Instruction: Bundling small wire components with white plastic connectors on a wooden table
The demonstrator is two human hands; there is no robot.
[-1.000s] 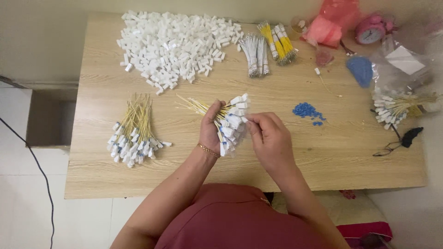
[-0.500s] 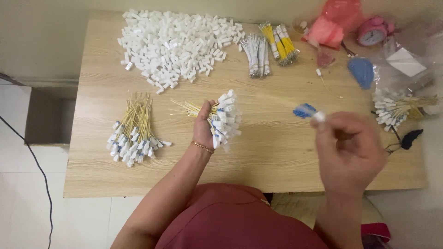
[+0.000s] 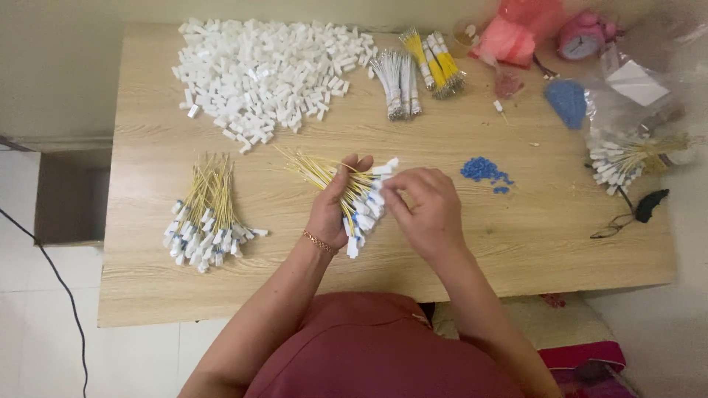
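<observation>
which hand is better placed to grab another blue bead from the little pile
Right, probably. The right hand is nearer the blue beads, which lie on its side, while the left hand grips the bundle of yellow wires.

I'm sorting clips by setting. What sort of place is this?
Probably a home worktable used for small hand-assembly piecework. A wooden table on a tiled floor holds a heap of white plastic connectors, bundles of yellow wires, and a pink alarm clock.

A light wooden desk (image 3: 516, 250) carries a heap of white connectors (image 3: 258, 70) at eleven o'clock, a bundle of yellow wires (image 3: 203, 214) at nine, blue beads (image 3: 483, 171) near three, and tied wire bundles (image 3: 417, 74) at twelve.
</observation>
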